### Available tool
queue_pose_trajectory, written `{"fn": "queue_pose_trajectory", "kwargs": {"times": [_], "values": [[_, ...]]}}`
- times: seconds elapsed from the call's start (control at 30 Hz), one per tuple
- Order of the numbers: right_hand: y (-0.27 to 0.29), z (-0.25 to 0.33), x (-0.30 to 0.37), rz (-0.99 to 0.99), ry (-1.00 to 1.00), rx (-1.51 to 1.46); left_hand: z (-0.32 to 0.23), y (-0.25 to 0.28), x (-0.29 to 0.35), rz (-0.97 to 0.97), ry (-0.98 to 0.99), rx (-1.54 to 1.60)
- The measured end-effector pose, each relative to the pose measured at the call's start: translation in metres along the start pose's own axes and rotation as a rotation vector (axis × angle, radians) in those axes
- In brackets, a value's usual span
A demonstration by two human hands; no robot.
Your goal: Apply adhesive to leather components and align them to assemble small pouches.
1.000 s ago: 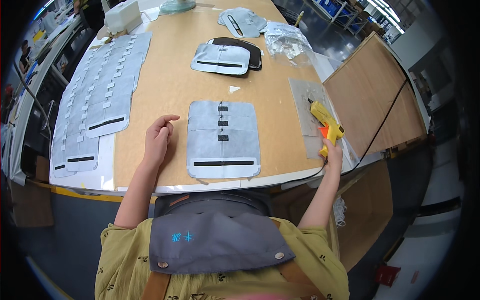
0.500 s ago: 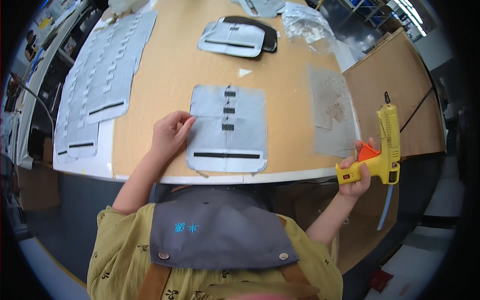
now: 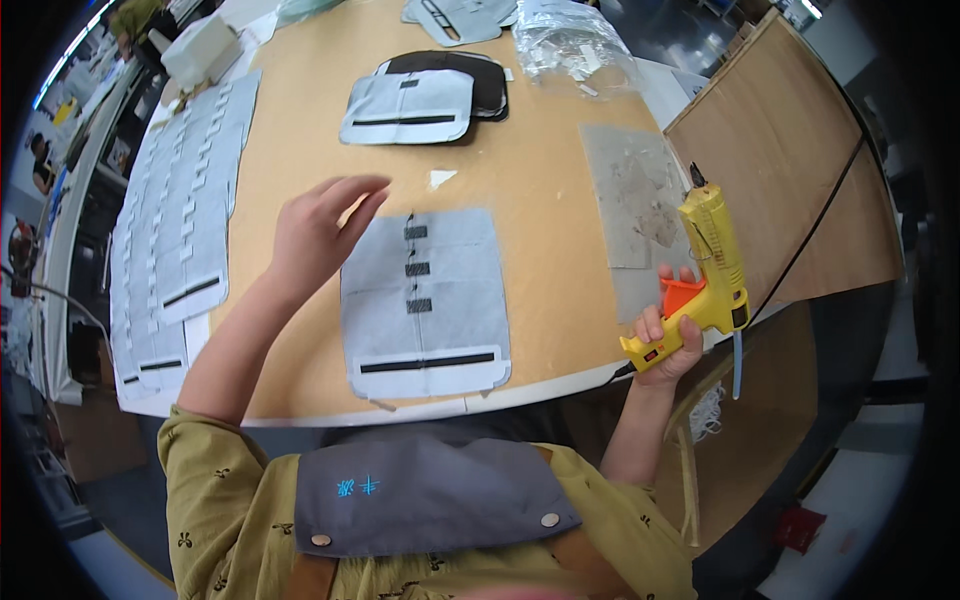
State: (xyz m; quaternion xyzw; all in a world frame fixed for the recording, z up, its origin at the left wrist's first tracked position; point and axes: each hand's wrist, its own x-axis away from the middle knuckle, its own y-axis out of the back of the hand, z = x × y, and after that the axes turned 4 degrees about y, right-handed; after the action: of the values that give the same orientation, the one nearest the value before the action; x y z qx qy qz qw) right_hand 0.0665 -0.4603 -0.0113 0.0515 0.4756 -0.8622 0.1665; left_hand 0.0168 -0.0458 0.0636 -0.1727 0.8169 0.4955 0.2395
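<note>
In my right hand [image 3: 668, 340] is a yellow hot glue gun [image 3: 718, 255] with an orange trigger. Its dark nozzle points up, and a pale glue stick [image 3: 737, 365] hangs out below. A light grey fabric panel [image 3: 460, 285] lies flat in front of me, with three dark patches in a column and a long black strip near its lower edge. My left hand [image 3: 325, 225] is raised by the panel's upper left corner, fingers stretched out and thumb below them, nothing visible between. It hides that corner.
Overlapping grey panels with rows of white tabs [image 3: 145, 270] lie at the left. Farther back sit a grey-and-black panel stack [image 3: 405, 105], a white scrap [image 3: 441, 178] and clear plastic wrapping [image 3: 575, 45]. A stained sheet [image 3: 630, 190] and a wooden board [image 3: 800, 180] are at the right.
My left hand has lifted from the panel's left edge and moved toward its upper corner, fingers straightening. The glue gun stays in my right hand, now nearer the table. The view has shifted.
</note>
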Motion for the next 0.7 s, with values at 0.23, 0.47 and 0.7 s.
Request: {"fn": "queue_pose_trajectory", "kwargs": {"times": [0.23,0.47,0.7], "values": [[0.031,-0.020,-0.004,-0.289,0.039,0.003,0.026,-0.115,-0.158,0.191,-0.210,-0.338],[0.034,-0.018,0.006,-0.369,0.024,-0.261,0.053,-0.212,-0.238,0.415,-0.004,-0.603],[0.034,-0.015,0.007,-0.324,0.035,-0.290,0.065,-0.232,-0.266,0.592,0.172,-0.479]]}}
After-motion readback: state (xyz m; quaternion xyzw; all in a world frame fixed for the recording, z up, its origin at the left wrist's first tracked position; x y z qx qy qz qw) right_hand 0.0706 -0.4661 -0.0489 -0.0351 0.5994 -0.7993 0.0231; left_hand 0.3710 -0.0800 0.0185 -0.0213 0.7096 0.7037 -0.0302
